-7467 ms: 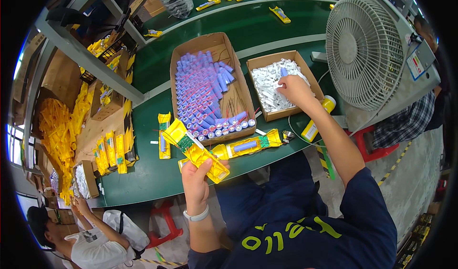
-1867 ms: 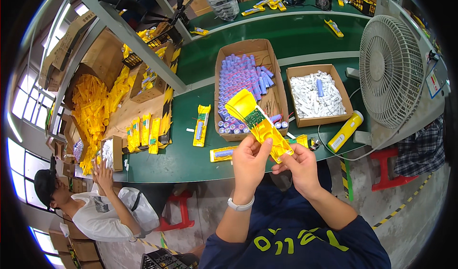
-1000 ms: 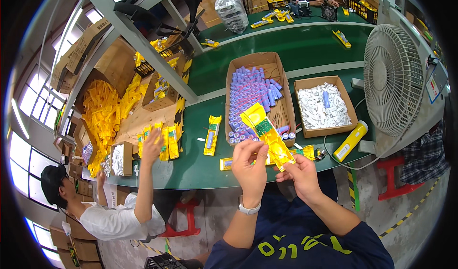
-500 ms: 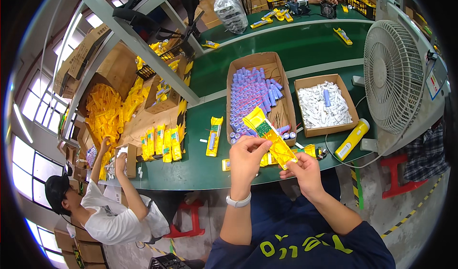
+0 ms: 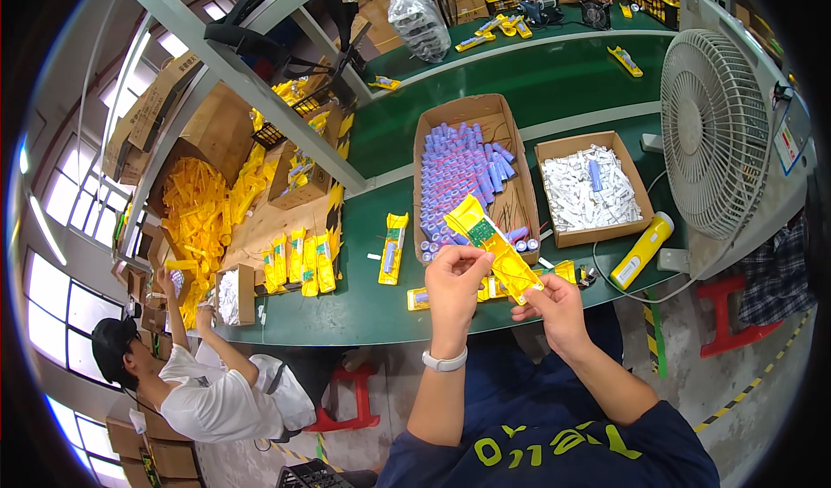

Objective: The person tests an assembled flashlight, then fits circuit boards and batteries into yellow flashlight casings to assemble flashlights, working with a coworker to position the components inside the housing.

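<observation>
A long yellow plastic housing (image 5: pixel 512 269) with a green circuit board (image 5: pixel 483 231) in its upper part is tilted in front of me, over the table's near edge. My right hand (image 5: pixel 558 313) is closed on its lower end, thumb on top. At its left edge, just below the board, my left hand (image 5: pixel 454 285) is closed in a pinch; what sits between those fingertips is too small to make out. Partly hidden behind the hands, more yellow housings (image 5: pixel 564 272) lie on the green table. Beyond the held housing stands a cardboard box (image 5: pixel 509 133) of purple cylindrical battery cells (image 5: pixel 450 172).
To the right are a carton (image 5: pixel 595 239) of small white parts, a yellow cylinder (image 5: pixel 642 250) and a white fan (image 5: pixel 714 133). Several housings (image 5: pixel 392 247) lie on the left. Further left, a co-worker (image 5: pixel 216 384) reaches toward a yellow heap (image 5: pixel 195 215) and a small box.
Both hands and the housing keep nearly the same pose, with the left wrist shifted slightly right. The co-worker's hands have moved lower and left, away from the small box's top.
</observation>
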{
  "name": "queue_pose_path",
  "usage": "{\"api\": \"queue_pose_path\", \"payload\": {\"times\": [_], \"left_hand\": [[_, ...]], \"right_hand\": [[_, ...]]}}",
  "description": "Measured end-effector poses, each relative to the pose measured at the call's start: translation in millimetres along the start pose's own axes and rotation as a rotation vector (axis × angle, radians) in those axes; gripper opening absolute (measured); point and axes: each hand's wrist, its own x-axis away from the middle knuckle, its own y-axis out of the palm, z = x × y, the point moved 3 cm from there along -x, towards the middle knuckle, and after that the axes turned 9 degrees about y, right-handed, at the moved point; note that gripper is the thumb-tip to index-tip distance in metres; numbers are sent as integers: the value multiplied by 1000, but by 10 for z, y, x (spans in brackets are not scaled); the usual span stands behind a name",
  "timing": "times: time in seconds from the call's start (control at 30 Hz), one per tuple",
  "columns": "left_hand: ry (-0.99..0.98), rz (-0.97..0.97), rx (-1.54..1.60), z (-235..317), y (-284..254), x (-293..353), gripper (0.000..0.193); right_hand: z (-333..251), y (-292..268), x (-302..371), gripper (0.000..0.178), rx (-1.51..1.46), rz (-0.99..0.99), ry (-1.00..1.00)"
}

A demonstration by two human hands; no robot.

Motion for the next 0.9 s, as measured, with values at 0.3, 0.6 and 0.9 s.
{"api": "queue_pose_path", "payload": {"times": [0.3, 0.6, 0.9], "left_hand": [[-163, 25, 187, -140, 57, -12, 13], [-82, 7, 44, -265, 1, 47, 6], [-157, -87, 238, -85, -38, 216, 14]], "right_hand": [[68, -60, 11, 15, 30, -30, -18], [155, -55, -55, 14, 97, -13, 151], [185, 0, -50, 18, 90, -8, 156]]}}
